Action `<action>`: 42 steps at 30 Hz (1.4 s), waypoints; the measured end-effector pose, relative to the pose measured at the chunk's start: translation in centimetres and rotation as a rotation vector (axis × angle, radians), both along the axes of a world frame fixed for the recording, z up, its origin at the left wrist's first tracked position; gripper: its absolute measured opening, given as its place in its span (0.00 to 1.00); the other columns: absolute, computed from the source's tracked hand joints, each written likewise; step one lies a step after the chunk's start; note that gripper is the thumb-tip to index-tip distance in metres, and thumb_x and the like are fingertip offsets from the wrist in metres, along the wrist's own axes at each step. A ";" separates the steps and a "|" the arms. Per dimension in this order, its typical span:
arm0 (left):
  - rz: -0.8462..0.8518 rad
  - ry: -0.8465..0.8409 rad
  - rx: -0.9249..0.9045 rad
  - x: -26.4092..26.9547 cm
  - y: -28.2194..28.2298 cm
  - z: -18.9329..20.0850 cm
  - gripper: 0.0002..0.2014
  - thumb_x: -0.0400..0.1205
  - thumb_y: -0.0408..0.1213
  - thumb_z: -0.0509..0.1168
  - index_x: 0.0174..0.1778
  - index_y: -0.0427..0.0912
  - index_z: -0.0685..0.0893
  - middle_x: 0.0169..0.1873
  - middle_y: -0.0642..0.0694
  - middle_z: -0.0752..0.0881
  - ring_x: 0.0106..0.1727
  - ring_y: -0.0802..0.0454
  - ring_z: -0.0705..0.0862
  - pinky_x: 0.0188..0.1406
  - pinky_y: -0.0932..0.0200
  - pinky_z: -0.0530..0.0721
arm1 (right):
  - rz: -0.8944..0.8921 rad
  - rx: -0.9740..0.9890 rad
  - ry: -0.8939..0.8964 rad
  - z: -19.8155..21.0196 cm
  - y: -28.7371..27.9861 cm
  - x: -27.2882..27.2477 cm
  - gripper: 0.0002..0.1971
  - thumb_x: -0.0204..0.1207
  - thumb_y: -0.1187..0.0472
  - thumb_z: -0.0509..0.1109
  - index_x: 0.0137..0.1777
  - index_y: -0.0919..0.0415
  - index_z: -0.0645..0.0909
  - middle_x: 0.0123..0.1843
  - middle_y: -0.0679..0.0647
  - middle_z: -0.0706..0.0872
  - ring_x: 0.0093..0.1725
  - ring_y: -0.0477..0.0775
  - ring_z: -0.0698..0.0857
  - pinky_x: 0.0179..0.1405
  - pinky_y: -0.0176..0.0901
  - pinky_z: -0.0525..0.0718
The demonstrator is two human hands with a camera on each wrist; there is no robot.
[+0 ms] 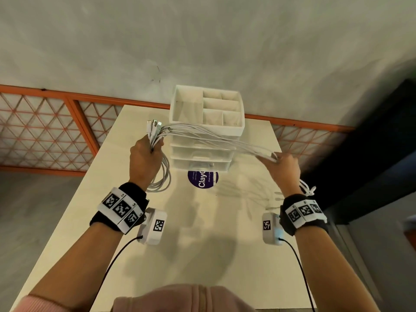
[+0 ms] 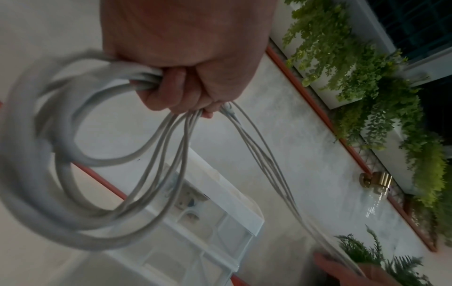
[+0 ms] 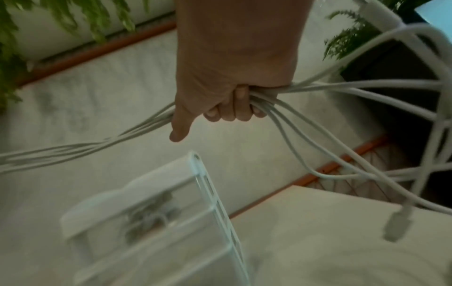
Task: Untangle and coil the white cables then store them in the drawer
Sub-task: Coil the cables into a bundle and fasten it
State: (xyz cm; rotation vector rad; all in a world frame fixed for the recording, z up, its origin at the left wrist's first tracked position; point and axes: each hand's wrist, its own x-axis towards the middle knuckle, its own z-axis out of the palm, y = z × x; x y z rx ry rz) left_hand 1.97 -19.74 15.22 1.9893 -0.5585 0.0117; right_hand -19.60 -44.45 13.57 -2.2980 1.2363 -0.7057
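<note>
Several white cables point(image 1: 216, 137) stretch in the air between my two hands, in front of the white drawer unit point(image 1: 202, 154). My left hand point(image 1: 146, 152) grips the bundle near its plug ends point(image 1: 154, 126), which stick up above the fist; coiled loops point(image 2: 56, 154) hang below it. My right hand point(image 1: 283, 165) grips the other end of the bundle point(image 3: 264, 96), with loose tails and a plug point(image 3: 397, 222) dangling past the wrist. The unit's drawers look shut; a coiled cable shows through the lower one point(image 1: 200, 165).
The drawer unit carries an open divided tray point(image 1: 207, 109) on top and stands at the far end of the pale table point(image 1: 202, 244). A purple round sticker point(image 1: 202, 180) lies in front of it. An orange lattice railing point(image 1: 45, 131) and green plants point(image 2: 367, 96) lie beyond.
</note>
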 end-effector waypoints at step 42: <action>0.058 0.119 0.299 -0.1 2.0 -2.7 0.17 0.82 0.46 0.61 0.50 0.31 0.81 0.47 0.30 0.86 0.51 0.29 0.82 0.42 0.49 0.76 | 0.274 0.463 0.492 -13.3 4.7 -3.1 0.30 0.65 0.30 0.68 0.49 0.58 0.73 0.60 0.57 0.77 0.54 0.57 0.81 0.52 0.44 0.75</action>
